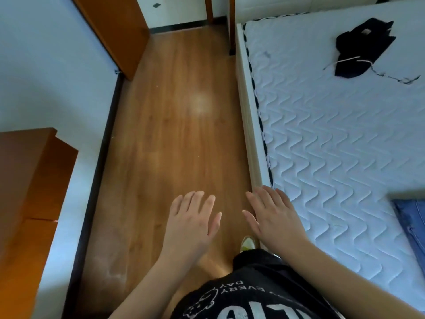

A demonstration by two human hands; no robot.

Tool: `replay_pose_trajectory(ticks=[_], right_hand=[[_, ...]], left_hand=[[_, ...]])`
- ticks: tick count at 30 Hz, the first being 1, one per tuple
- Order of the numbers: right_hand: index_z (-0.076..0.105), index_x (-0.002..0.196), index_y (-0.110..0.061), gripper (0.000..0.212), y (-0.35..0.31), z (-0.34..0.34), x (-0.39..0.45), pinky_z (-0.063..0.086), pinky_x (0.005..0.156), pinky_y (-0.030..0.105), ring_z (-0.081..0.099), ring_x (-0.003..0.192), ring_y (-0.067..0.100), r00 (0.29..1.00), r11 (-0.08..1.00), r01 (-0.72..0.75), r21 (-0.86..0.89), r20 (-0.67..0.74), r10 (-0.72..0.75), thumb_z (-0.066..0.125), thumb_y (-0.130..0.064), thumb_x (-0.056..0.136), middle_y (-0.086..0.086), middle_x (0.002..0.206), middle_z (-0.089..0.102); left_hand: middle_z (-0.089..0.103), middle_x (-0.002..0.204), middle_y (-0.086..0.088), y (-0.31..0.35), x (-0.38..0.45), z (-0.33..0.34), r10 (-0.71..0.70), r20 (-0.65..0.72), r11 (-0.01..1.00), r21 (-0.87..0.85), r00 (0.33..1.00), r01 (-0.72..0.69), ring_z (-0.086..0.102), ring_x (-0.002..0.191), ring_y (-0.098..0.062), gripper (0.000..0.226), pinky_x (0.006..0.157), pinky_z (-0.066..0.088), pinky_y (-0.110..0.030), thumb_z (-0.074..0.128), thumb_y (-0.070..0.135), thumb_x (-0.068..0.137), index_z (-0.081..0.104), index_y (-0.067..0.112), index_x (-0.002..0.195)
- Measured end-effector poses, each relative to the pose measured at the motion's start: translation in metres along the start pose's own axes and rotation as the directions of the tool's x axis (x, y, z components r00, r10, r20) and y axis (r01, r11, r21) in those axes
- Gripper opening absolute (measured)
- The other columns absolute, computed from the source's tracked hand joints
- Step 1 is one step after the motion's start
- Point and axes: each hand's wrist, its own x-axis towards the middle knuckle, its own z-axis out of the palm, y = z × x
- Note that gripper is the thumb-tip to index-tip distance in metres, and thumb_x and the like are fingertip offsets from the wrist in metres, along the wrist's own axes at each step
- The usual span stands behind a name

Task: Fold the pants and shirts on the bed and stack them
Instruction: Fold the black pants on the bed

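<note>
Both the left hand [192, 221] and right hand [273, 215] were flat and held nothing; the black pants [361, 46] lay far right on the bed [322, 134]; their loose string could snag.

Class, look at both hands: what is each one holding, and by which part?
Nothing is held. The left hand and right hand are open, fingers straight, above the wooden floor.

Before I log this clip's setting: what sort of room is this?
Most likely a bedroom. A bed with a bare quilted mattress fills the right side, a dark garment and blue jeans lie on it, and wooden cabinets stand along the left wall.
</note>
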Motion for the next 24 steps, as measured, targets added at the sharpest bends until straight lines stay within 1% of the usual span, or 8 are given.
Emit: replay_pose_trajectory(ticks=[3,6,9,12,17,19,24], right_hand=[[0.065,0.122,-0.011,0.049,0.014,-0.013,0.033,0.045,0.103,0.047,0.058,0.121,0.030,1.000,0.999,-0.020,0.029,-0.008,0.020,0.035,-0.039,0.095,0.010,0.126,0.063],[0.065,0.124,-0.011,0.049,0.025,-0.026,0.061,0.045,0.104,0.048,0.057,0.122,0.030,0.999,0.999,-0.025,0.038,-0.031,0.027,0.034,-0.033,0.094,0.011,0.129,0.062],[0.062,0.128,-0.012,0.051,0.033,-0.035,0.090,0.044,0.105,0.047,0.056,0.124,0.029,0.999,0.999,-0.043,0.030,-0.009,0.043,0.031,-0.035,0.095,0.011,0.133,0.060],[0.060,0.131,-0.013,0.054,0.037,-0.036,0.124,0.043,0.106,0.046,0.055,0.125,0.028,0.998,0.998,-0.054,0.030,0.024,0.054,0.028,-0.038,0.096,0.010,0.136,0.058],[0.062,0.127,-0.011,0.053,0.029,-0.031,0.192,0.047,0.101,0.046,0.059,0.119,0.029,0.998,0.998,-0.063,0.028,0.026,0.062,0.032,-0.040,0.096,0.011,0.130,0.061],[0.062,0.128,-0.012,0.053,0.022,-0.028,0.226,0.045,0.102,0.045,0.058,0.121,0.028,0.998,0.998,-0.061,0.002,0.028,0.061,0.031,-0.042,0.096,0.010,0.130,0.061],[0.057,0.134,-0.015,0.057,-0.005,-0.033,0.316,0.041,0.107,0.043,0.053,0.127,0.026,0.996,0.997,-0.055,-0.045,0.065,0.058,0.027,-0.048,0.099,0.007,0.137,0.057]], left_hand=[[0.059,0.135,-0.006,0.003,0.046,-0.014,-0.002,0.017,1.000,0.019,1.000,0.001,0.053,0.128,-0.024,0.051,0.107,0.040,-0.047,0.034,0.051,0.099,0.057,0.022,0.133],[0.055,0.140,-0.007,0.001,0.085,-0.028,0.002,0.025,1.000,0.025,1.000,-0.002,0.049,0.132,-0.026,0.056,0.108,0.040,-0.048,0.029,0.054,0.099,0.054,0.021,0.137],[0.053,0.143,-0.006,-0.008,0.117,-0.035,0.013,0.029,1.000,0.028,1.000,-0.014,0.046,0.135,-0.025,0.058,0.110,0.037,-0.048,0.024,0.056,0.099,0.050,0.025,0.141],[0.053,0.143,-0.006,-0.023,0.147,-0.036,0.027,0.035,0.999,0.026,0.999,-0.028,0.046,0.134,-0.025,0.058,0.110,0.038,-0.049,0.023,0.056,0.099,0.048,0.025,0.142],[0.055,0.139,-0.007,-0.067,0.202,-0.026,0.039,0.009,0.999,0.005,0.999,-0.039,0.049,0.132,-0.025,0.056,0.108,0.039,-0.048,0.027,0.055,0.100,0.051,0.023,0.139],[0.055,0.139,-0.007,-0.091,0.228,-0.020,0.036,-0.012,0.999,-0.006,0.999,-0.036,0.049,0.131,-0.025,0.055,0.108,0.038,-0.048,0.028,0.055,0.100,0.050,0.023,0.139],[0.054,0.140,-0.009,-0.155,0.295,-0.023,0.057,-0.014,0.998,-0.002,0.998,-0.057,0.046,0.133,-0.028,0.056,0.110,0.036,-0.052,0.029,0.055,0.099,0.051,0.022,0.139]])
